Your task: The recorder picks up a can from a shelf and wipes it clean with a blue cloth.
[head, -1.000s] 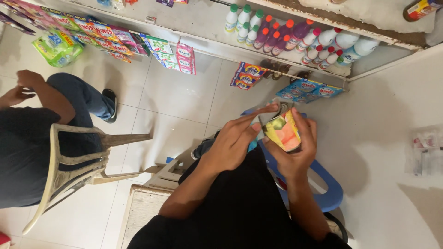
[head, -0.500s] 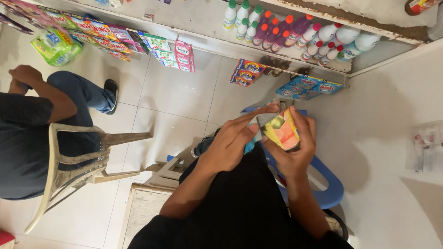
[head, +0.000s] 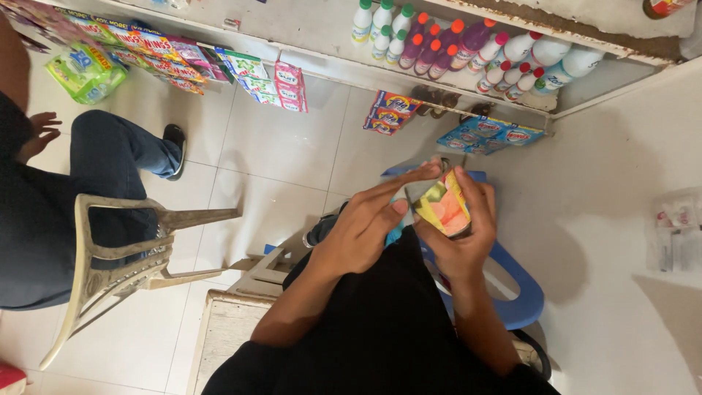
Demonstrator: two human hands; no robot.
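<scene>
Right hand (head: pixel 468 241) cups colourful packet (head: pixel 444 210) at frame centre, long axis tilted; left hand (head: pixel 365 230) fingertips (head: pixel 431 170) apparently pinching its top edge.

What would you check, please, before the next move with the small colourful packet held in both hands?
1. Right hand wraps the colourful packet from below: ok.
2. Left hand has fingertips on the packet's top edge: ok.
3. Packet opened or sealed: cannot tell, fingers cover the top.
4. Packet held above the blue chair, apart from the shelf of bottles: ok.
5. Seated person on the beige plastic chair stays apart from the hands: ok.
</scene>
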